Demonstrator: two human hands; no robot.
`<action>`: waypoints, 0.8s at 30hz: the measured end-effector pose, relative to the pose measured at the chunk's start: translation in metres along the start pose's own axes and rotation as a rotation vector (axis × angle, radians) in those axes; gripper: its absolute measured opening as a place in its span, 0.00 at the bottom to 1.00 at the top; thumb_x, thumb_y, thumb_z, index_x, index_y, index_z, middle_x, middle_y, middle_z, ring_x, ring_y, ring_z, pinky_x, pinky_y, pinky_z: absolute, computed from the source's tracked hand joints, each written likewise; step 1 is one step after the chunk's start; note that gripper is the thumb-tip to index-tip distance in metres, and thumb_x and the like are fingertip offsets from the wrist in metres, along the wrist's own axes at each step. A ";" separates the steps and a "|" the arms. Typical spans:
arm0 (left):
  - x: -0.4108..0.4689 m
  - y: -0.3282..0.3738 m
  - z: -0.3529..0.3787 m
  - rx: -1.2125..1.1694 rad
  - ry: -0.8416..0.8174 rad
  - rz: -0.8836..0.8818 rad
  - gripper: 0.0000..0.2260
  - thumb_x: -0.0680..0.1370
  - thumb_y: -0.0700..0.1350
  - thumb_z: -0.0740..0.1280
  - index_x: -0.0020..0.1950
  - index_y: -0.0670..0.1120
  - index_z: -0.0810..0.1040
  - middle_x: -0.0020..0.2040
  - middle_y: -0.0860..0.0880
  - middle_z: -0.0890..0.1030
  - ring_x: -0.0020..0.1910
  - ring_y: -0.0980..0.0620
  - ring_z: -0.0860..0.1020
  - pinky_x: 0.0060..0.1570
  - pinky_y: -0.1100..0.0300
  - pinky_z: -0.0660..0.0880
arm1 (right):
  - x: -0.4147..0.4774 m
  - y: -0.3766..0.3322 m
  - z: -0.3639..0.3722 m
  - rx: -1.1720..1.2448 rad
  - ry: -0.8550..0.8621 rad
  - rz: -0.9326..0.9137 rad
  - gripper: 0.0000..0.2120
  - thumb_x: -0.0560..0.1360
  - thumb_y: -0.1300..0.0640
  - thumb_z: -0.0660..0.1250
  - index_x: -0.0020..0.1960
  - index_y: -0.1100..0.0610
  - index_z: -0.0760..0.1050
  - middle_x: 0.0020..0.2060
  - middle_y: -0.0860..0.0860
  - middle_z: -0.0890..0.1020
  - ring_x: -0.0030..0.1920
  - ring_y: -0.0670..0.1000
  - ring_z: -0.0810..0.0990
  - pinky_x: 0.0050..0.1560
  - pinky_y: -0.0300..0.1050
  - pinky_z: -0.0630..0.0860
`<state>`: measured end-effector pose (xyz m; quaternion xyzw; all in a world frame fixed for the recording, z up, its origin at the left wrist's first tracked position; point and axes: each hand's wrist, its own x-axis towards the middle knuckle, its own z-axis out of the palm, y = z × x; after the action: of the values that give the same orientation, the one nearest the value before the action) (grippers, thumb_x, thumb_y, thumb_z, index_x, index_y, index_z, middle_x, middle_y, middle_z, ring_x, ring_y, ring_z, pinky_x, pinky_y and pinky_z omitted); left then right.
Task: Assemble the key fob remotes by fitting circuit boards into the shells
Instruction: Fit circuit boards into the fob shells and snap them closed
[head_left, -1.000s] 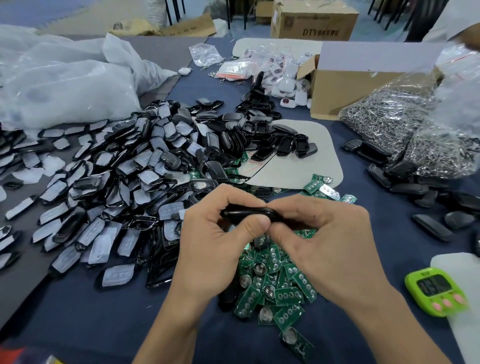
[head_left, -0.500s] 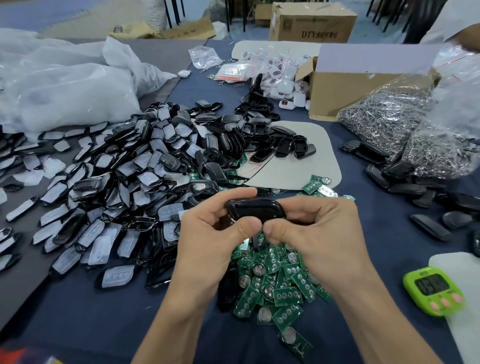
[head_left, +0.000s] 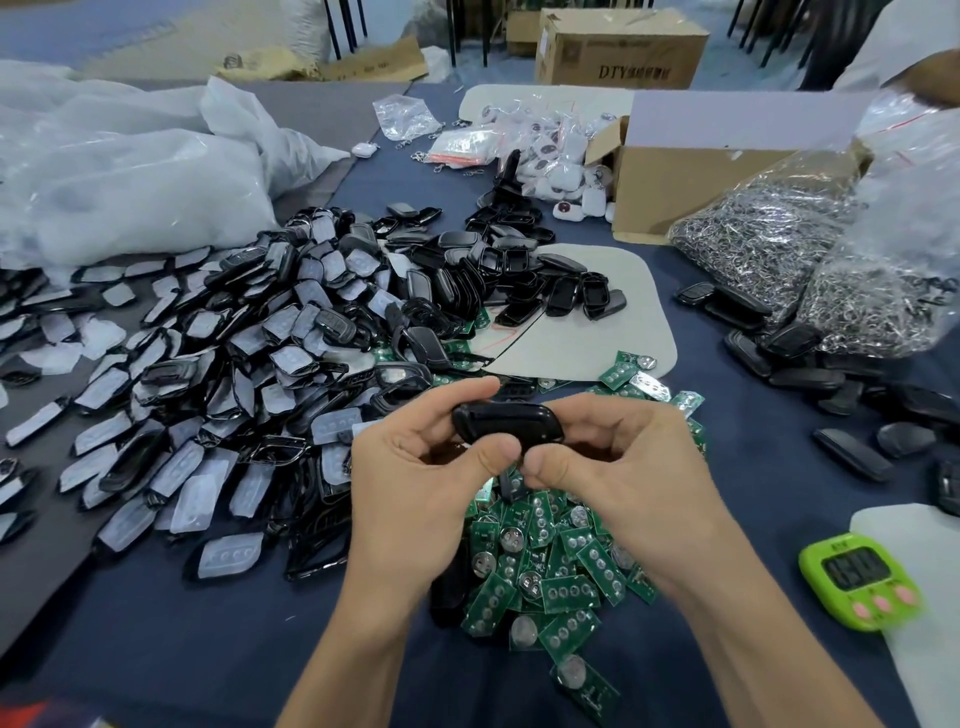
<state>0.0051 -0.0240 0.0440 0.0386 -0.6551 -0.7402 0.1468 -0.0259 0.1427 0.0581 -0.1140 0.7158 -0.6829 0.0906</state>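
A black key fob shell is held above the table between both hands. My left hand grips its left end, thumb pressed on the near edge. My right hand grips the right end, thumb beside the left thumb. Below the hands lies a heap of green circuit boards with round battery holders. A large pile of black shells and translucent button pads spreads to the left. The shell's inside is hidden from me.
Closed black fobs lie at the right. Bags of metal key rings sit by an open cardboard box. A green timer rests near the right edge. White plastic bags fill the far left.
Both hands have lifted the shell slightly and tilted it so its dark outer face shows more. The thumbs stay pressed together on its near edge.
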 end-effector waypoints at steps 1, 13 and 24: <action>0.000 -0.001 0.000 -0.007 0.004 -0.016 0.19 0.66 0.47 0.80 0.56 0.59 0.88 0.47 0.48 0.89 0.46 0.53 0.87 0.45 0.63 0.81 | 0.000 0.000 -0.001 0.010 -0.005 0.002 0.11 0.70 0.56 0.78 0.51 0.47 0.87 0.38 0.55 0.88 0.38 0.58 0.87 0.46 0.59 0.86; 0.000 -0.005 0.007 0.038 0.030 0.022 0.20 0.69 0.35 0.78 0.51 0.59 0.88 0.47 0.50 0.89 0.46 0.54 0.87 0.47 0.63 0.81 | 0.000 0.005 0.008 0.182 0.107 0.024 0.13 0.73 0.70 0.75 0.48 0.53 0.88 0.39 0.56 0.88 0.37 0.53 0.86 0.41 0.43 0.83; -0.007 -0.003 0.006 0.342 0.094 0.147 0.27 0.69 0.31 0.80 0.50 0.64 0.87 0.44 0.61 0.88 0.45 0.57 0.87 0.44 0.67 0.81 | 0.001 0.009 0.006 0.125 0.172 -0.107 0.12 0.68 0.63 0.76 0.47 0.50 0.89 0.41 0.51 0.89 0.43 0.49 0.88 0.46 0.39 0.81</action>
<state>0.0095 -0.0162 0.0406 0.0493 -0.7649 -0.6026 0.2221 -0.0258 0.1367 0.0490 -0.0872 0.6699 -0.7373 -0.0008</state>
